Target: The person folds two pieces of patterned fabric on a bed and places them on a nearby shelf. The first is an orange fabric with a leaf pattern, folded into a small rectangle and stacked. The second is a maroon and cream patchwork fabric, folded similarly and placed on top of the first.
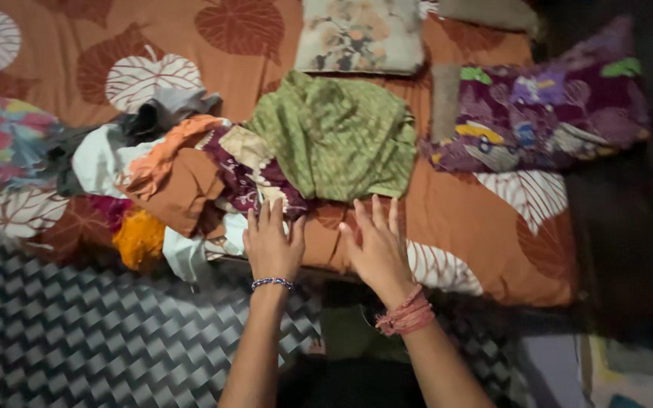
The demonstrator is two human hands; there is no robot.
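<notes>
On the left of the bed (pixel 485 227) lies a heap of mixed clothes (pixel 168 181) — white, orange, dark purple. The left hand (pixel 272 243) rests flat at the heap's near edge, fingers (pixel 264 217) open, gripping nothing. Just beside it, the right hand (pixel 376 248) lies flat with spread fingers, below the green patterned cloth (pixel 334 136) — the purple pillow (pixel 546 113) is further right.

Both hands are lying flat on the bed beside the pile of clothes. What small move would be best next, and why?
Probably the right hand should reach forward and grasp the green cloth. It lies on top of the clothes pile, just beyond the fingertips, and both it and the left hand are open and hold nothing.
</notes>
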